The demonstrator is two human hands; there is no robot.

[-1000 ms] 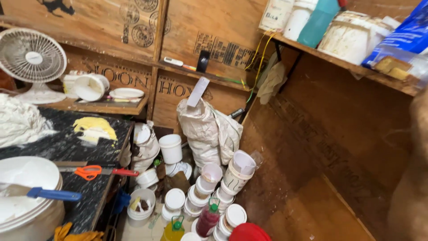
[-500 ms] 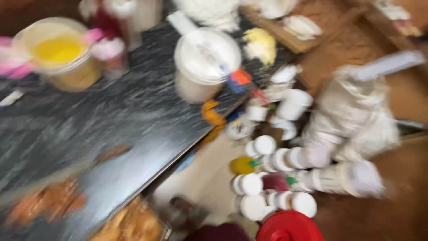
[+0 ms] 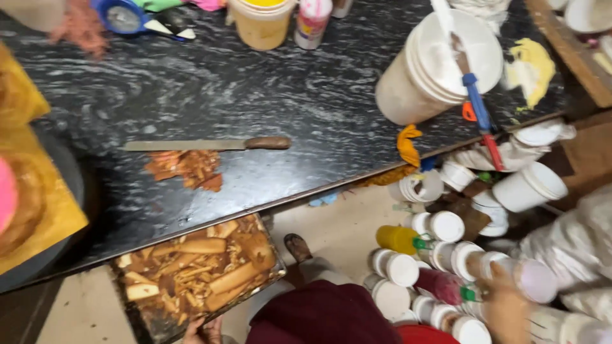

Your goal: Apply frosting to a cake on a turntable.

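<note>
Tray point(image 3: 197, 274) w/ brown scraps sits low-centre, its far end on the counter point(image 3: 255, 95) edge, near end hanging out over the floor. I've got my left hand point(image 3: 203, 330) at the tray's near edge, fingers curled up against it, gripping it as far as I can see; only fingertips show, rest is cut off by frame. Right hand point(image 3: 507, 306) is down at lower right, blurred, among white-lidded jars point(image 3: 446, 226) on the floor; it touches or overlaps a pale jar w/ pinkish lid point(image 3: 532, 280), but can't tell if it's closed on it or just open beside it.

On the counter, just above the tray: small heap of orange-brown shavings point(image 3: 185, 169), and a knife point(image 3: 207, 144) lying flat right behind it, brown handle pointing right. Further right, a big white bucket point(image 3: 440, 67) w/ lid, a blue-handled tool point(image 3: 475, 95) resting across the top. Yellow cloth point(image 3: 408, 143) hangs at the counter edge below the bucket. Back edge: yellow tub point(image 3: 261, 22) and a small white bottle point(image 3: 312, 22) side by side. Yellow bottle point(image 3: 398, 239) lies on its side among the jars, red one point(image 3: 440, 285) nearby. Dark red garment point(image 3: 319, 318) fills bottom centre.
</note>
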